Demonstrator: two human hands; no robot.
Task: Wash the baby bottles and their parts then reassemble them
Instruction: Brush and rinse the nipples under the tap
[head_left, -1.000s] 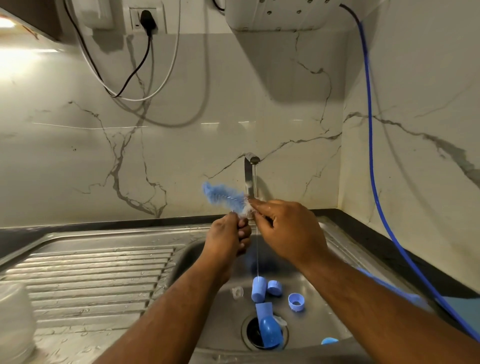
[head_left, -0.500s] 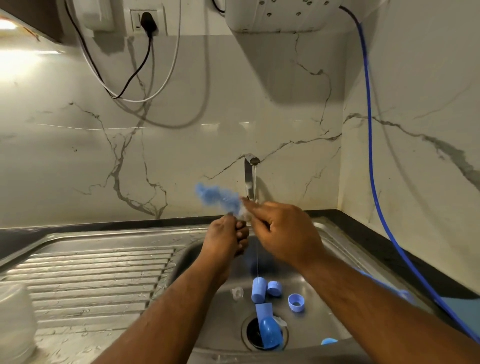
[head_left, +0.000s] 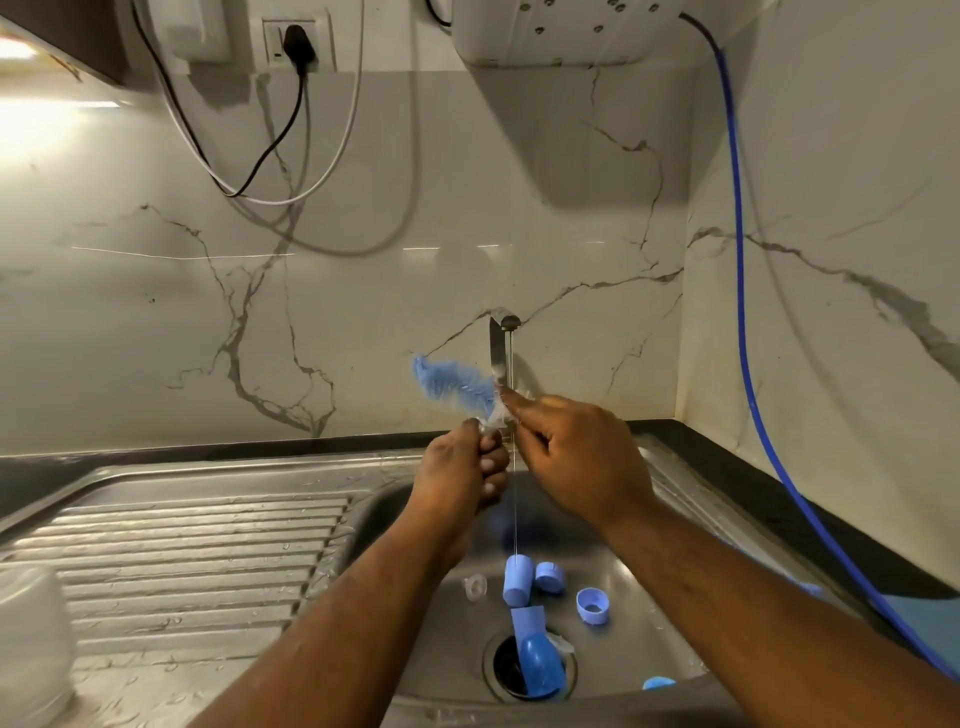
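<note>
Marble wall (head_left: 363, 312) backs a steel sink (head_left: 447, 644) whose tap (head_left: 501, 343) runs a thin stream (head_left: 514, 499). Both hands are raised under that stream, likely so rinse water falls back into the basin. The left hand (head_left: 467, 467) is closed round the handle of the brush (head_left: 452, 387), bristles tilted up and to the left. The right hand (head_left: 576, 457) pinches the whitish tuft at the bristles' base with thumb and fingertips, seemingly working it clean; whether a small clear part sits in that pinch I cannot tell. The bottle parts lie on the sink floor below, probably left there to await their wash within reach of the water. Counted: one brush, one blue bottle (head_left: 540, 662) lying over the drain, one cap (head_left: 518, 579), one smaller cap (head_left: 549, 577) just beside it, one ring (head_left: 592, 605) near those, one clear teat (head_left: 475, 587) left of the cap, and one blue bit (head_left: 657, 683) half hidden at the front rim. Nothing looks reassembled yet
</note>
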